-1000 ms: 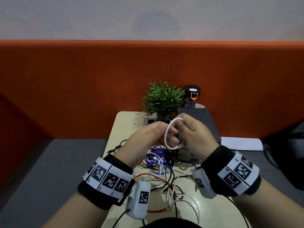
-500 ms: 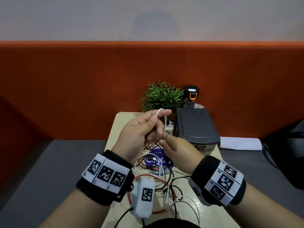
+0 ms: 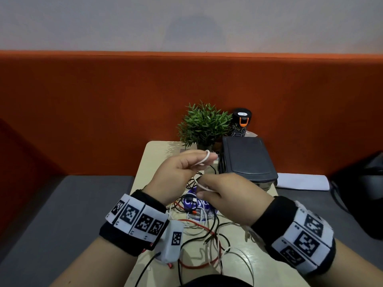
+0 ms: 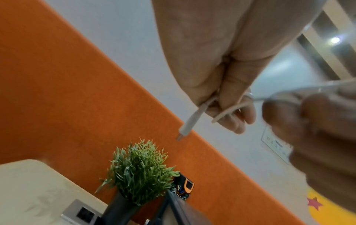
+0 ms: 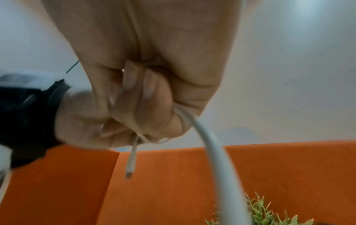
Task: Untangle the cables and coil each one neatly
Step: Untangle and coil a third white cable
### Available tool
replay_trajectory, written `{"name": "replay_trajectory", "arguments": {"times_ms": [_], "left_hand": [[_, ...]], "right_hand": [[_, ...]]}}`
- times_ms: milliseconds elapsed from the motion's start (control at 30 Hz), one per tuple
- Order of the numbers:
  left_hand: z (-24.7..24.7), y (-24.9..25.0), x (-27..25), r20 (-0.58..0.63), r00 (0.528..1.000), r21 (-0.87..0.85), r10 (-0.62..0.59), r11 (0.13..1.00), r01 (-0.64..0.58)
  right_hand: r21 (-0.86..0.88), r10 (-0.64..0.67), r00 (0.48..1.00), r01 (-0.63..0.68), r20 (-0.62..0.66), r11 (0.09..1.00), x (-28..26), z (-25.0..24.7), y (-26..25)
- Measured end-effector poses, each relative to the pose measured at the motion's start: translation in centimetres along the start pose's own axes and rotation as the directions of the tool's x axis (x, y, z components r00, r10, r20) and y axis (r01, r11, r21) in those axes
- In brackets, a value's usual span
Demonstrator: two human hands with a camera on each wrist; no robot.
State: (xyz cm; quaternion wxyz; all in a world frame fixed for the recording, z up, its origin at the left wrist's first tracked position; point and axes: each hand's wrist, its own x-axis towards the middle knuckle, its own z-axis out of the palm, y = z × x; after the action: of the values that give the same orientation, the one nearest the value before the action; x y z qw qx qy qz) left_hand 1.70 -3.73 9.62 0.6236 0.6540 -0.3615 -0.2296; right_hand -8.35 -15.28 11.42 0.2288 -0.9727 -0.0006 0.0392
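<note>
Left hand (image 3: 176,175) pinches the white cable (image 3: 204,160) looped over a finger; right hand (image 3: 226,195) pinches the slack. Even loops call for steady tension.

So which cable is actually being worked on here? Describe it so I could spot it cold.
Start at the small beige table against the orange wall, where a heap of cables lies. Above it, the left hand and right hand hold one thin white cable stretched between them. Unlike the others, it is lifted off the table and looped over a left fingertip.
</note>
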Motion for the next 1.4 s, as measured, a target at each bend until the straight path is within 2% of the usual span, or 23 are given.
{"name": "replay_trajectory", "arguments": {"times_ms": [100, 267, 400, 467, 500, 733, 900, 1100, 1200, 1267, 1400], "left_hand": [[0.3, -0.4, -0.5, -0.013, 0.999, 0.063, -0.040, 0.997, 0.041], [1.2, 0.3, -1.3, 0.044, 0.998, -0.077, -0.051, 0.996, 0.054], [1.8, 1.3, -1.3, 0.041, 0.999, -0.137, -0.014, 0.990, 0.019], [1.7, 1.6, -1.2, 0.072, 0.997, -0.183, -0.035, 0.982, 0.048], [1.6, 1.7, -1.2, 0.083, 0.996, -0.201, -0.044, 0.978, 0.060], [0.8, 1.1, -0.9, 0.011, 0.996, -0.234, -0.084, 0.968, 0.084], [0.3, 1.2, -0.9, 0.081, 0.993, -0.189, -0.085, 0.977, 0.099], [0.6, 1.9, -0.9, 0.100, 0.990, -0.021, -0.104, 0.994, 0.107], [0.7, 2.1, -0.9, 0.111, 0.987, -0.048, -0.115, 0.992, 0.121], [0.8, 2.1, -0.9, 0.123, 0.987, -0.093, -0.102, 0.989, 0.114], [0.6, 2.5, -1.1, 0.147, 0.987, -0.286, -0.061, 0.953, 0.101]], "right_hand": [[0.164, -0.015, 0.993, 0.034, -0.118, 0.986, -0.5, -1.7, 0.1], [0.304, -0.029, 0.944, 0.135, -0.330, 0.943, -0.7, -3.4, 1.5], [0.450, -0.029, 0.876, 0.276, -0.482, 0.850, -0.6, -3.6, 2.0], [0.537, 0.013, 0.862, 0.304, -0.506, 0.787, -0.5, -3.6, 2.3], [0.540, 0.026, 0.854, 0.304, -0.519, 0.784, -0.4, -3.7, 2.6], [0.410, 0.018, 0.835, 0.251, -0.550, 0.877, -0.2, -3.1, 3.0], [0.371, -0.036, 0.839, 0.279, -0.543, 0.886, 0.1, -2.2, 2.9], [0.365, -0.042, 0.787, 0.332, -0.616, 0.870, 0.3, -2.2, 2.8], [0.326, -0.061, 0.756, 0.352, -0.652, 0.877, 0.3, -2.9, 2.6], [0.404, -0.010, 0.758, 0.359, -0.652, 0.841, 0.4, -3.1, 2.4], [0.694, 0.163, 0.809, 0.357, -0.564, 0.626, 0.9, -2.4, 1.8]]}}
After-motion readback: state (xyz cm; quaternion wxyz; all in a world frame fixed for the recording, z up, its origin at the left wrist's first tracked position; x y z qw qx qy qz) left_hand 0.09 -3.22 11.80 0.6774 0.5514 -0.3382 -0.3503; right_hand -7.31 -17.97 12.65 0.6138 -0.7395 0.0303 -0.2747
